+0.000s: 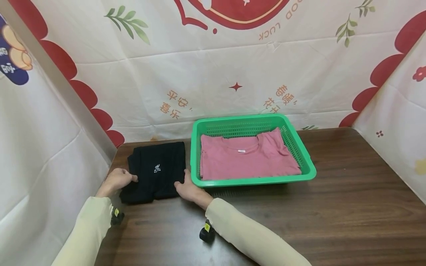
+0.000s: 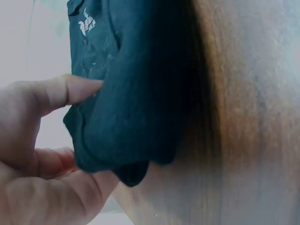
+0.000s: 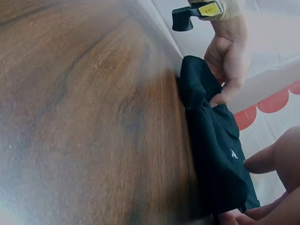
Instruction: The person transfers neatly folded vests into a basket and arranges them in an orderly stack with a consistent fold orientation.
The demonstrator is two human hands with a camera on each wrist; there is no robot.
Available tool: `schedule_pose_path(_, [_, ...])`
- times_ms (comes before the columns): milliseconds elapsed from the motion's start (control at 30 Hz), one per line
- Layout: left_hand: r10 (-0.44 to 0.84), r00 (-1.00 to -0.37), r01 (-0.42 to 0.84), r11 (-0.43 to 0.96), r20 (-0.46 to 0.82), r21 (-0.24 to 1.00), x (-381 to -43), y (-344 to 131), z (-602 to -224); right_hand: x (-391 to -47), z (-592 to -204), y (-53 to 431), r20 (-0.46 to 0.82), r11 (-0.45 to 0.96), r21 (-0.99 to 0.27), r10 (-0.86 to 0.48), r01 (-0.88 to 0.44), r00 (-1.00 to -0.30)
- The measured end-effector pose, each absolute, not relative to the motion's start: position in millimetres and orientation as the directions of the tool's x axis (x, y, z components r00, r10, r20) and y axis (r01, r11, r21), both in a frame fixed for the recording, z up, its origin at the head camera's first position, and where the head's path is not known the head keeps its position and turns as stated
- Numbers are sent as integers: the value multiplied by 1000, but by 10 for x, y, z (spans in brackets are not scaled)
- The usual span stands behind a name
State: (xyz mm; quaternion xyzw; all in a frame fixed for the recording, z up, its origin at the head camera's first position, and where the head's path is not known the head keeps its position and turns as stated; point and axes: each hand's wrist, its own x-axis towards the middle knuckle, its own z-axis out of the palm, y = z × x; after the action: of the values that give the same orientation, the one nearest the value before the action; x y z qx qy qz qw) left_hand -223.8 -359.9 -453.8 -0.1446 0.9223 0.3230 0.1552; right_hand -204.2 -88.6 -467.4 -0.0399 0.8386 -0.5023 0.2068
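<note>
A folded black garment (image 1: 156,171) with a small white print lies at the left of the table, beside the green basket. My left hand (image 1: 120,180) grips its left side, thumb on top and the other fingers tucked beneath, as the left wrist view shows. At its right side my right hand (image 1: 190,189) holds the edge in the same way, with the thumb over the cloth and fingers under it. The right wrist view shows both hands at opposite ends of the black bundle (image 3: 213,145).
A green plastic basket (image 1: 253,180) stands at the back middle of the wooden table (image 1: 332,214), close to my right hand. Inside it lies a folded pink T-shirt (image 1: 246,159). Printed white cloth (image 1: 213,66) hangs behind and on both sides.
</note>
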Motion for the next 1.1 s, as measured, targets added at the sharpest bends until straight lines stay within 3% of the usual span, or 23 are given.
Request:
schedule_pose_path(333, [-80, -864, -400, 711, -497, 579, -2200, -3675, -4472, -1972, -4694, -898, -189, 528, -848, -214, 50, -958])
schedule_pose_path(767, [39, -812, -429, 637, -582, 641, -2164, -3664, -4460, -1985, -4719, -871, -252, 491, -861, -186, 133, -950])
schedule_pose_path(1100, [15, -843, -418, 612, -538, 671, -2106, -3641, -4545, -1976, -4702, -878, -279, 512, -846, -188, 148, -942])
